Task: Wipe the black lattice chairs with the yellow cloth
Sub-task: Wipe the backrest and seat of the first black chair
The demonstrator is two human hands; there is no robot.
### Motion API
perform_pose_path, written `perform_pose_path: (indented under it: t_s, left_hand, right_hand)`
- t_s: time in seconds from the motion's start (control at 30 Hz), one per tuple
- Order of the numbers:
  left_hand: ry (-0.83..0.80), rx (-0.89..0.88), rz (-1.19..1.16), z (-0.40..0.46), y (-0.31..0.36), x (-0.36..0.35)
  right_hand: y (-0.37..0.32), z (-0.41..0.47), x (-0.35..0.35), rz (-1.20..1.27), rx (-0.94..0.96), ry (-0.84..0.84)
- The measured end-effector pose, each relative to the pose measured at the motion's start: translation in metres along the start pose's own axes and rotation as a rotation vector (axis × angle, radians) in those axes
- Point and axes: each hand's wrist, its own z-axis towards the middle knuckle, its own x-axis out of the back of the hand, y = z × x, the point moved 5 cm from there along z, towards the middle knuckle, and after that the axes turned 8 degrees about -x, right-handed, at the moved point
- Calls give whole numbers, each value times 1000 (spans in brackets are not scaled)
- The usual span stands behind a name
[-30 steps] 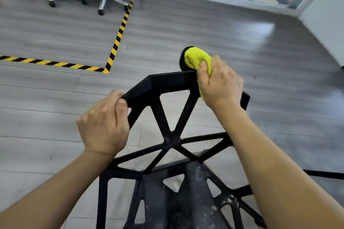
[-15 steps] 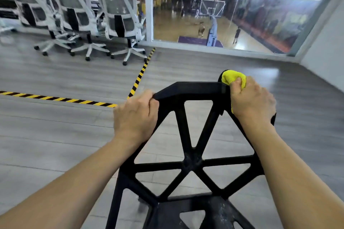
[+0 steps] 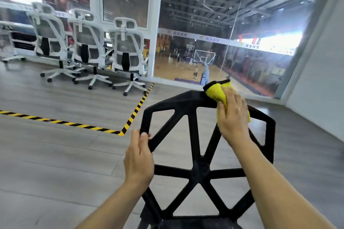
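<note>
Right hand [image 3: 232,117] presses yellow cloth [image 3: 216,92] on black chair [image 3: 195,154].

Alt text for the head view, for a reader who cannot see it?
The right hand presses a yellow cloth onto the top rail of a black lattice chair while the left hand grips its left edge. Three white office chairs stand behind.
</note>
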Motion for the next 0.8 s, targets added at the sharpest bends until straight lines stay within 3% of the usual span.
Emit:
perform_pose_path:
  t_s: [0.13, 0.27, 0.33, 0.43, 0.5, 0.67, 0.8]
  left_hand:
    - [63, -70, -29, 0, 4, 1]
    - [75, -107, -42, 2, 1, 2]
    - [54, -107, -35, 1, 1, 2]
    - [25, -145, -6, 1, 4, 2]
    - [24, -155, -28, 2, 1, 1]
    - [85, -84, -194, 0, -9, 3]
    - [41, -133, -180, 0, -11, 1]
  right_hand:
    - [-99, -47, -58, 242, 271, -77]
    - [-128, -70, -72, 192, 521, -94]
    - [-102, -55, -61, 129, 472, -52]
    - [-56, -29, -44, 113, 121, 63]
    - [-62, -45, -50, 200, 64, 86]
    - [-117, -161, -92, 317, 327, -105]
    - [-92, -123, -72, 140, 429, -9]
